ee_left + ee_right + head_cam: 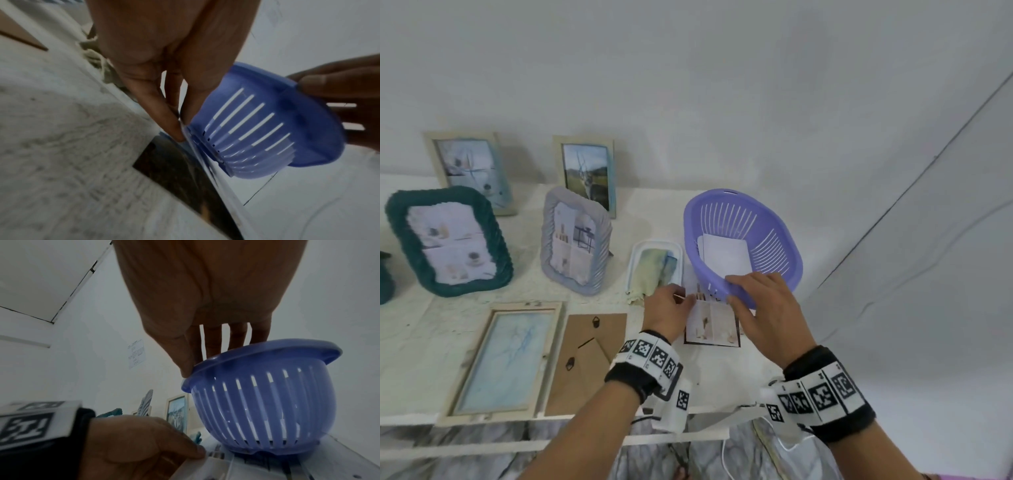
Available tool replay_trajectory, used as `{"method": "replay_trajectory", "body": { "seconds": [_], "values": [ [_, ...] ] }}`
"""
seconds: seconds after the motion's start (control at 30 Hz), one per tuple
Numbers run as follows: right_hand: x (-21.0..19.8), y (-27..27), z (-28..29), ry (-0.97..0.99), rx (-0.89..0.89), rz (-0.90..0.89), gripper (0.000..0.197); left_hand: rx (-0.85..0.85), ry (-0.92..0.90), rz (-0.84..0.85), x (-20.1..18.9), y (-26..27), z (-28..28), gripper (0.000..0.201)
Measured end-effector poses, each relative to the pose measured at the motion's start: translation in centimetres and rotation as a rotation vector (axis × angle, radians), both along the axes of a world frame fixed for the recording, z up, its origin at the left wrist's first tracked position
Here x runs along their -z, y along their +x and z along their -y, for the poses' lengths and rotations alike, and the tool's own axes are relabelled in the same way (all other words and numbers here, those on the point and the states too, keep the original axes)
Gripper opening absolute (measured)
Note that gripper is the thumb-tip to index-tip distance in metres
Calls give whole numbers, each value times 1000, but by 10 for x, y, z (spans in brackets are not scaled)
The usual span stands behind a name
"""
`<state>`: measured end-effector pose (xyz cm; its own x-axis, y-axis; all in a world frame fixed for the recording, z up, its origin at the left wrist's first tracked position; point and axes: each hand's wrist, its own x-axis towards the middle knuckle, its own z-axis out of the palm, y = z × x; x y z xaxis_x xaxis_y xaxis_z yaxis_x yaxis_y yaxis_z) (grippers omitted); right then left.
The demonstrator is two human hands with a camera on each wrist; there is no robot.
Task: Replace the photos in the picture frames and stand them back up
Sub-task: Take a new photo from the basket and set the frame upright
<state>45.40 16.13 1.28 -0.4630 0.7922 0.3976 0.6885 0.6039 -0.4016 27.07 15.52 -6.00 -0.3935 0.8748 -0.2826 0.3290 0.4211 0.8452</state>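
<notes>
While the head view shows the photo (711,323) flat on the counter (421,329) with its long axis running away under the purple basket (784,246), the left hand (667,310) pinches its near-left edge, the left wrist view shows the fingers (162,120) curled onto that edge, and the right wrist view shows the right hand (205,305) gripping the basket rim just above.

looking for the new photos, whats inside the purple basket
White paper sheets lie stacked in the purple basket, blank sides up. Whether they are photos, and how many, cannot be told: their undersides are hidden.
</notes>
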Motion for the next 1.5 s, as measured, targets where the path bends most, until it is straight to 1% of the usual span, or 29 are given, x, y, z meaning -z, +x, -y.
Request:
{"method": "replay_trajectory", "body": {
  "seconds": [0.1,0.23,0.4,0.43,0.47,0.53,0.6,0.63,0.7,0.77,0.83,0.93,1.0,1.1,1.23,1.37,1.5],
  "values": [
    [7,0,2,-10,-28,28,31,5,-43,-125,-3,7,-9,24],
    [16,-3,5,-28,-61,92,26,20,-143,-275,-6,9,-9,25],
    [21,-6,6,-83,-93,143,25,51,-132,-348,-6,2,-3,22],
    [19,-6,4,-111,-109,137,27,46,-94,-336,-5,-2,-2,21],
    [16,-5,2,-148,-125,116,31,27,-40,-275,-7,-5,-1,21],
    [5,-2,-6,-228,-141,49,37,-66,88,-57,-17,-8,2,26],
    [-11,0,-20,-296,-131,13,33,-129,144,157,-33,-9,4,26],
    [-21,0,-30,-320,-125,27,30,-126,163,235,-40,-9,5,25],
    [-40,-3,-53,-354,-114,82,30,-107,187,310,-45,-10,3,22],
    [-59,-9,-78,-363,-98,166,31,-112,186,319,-46,-10,0,26],
    [-72,-20,-103,-386,-72,294,34,-112,186,314,-43,-11,-2,31],
    [-75,-44,-137,-412,-44,524,42,-105,204,321,-41,-11,-1,32],
    [-66,-63,-156,-434,-24,636,44,-104,205,316,-41,-12,-1,31],
    [-41,-86,-176,-464,-14,797,47,-85,208,305,-40,-14,-2,31],
    [-7,-99,-192,-335,-42,1010,49,-59,205,286,-41,-17,-3,33],
    [6,-100,-190,-356,-70,1078,50,-49,212,277,-42,-17,-2,34],
    [17,-97,-191,-346,-57,1013,51,-40,204,276,-42,-17,-1,37]
  ]
}}
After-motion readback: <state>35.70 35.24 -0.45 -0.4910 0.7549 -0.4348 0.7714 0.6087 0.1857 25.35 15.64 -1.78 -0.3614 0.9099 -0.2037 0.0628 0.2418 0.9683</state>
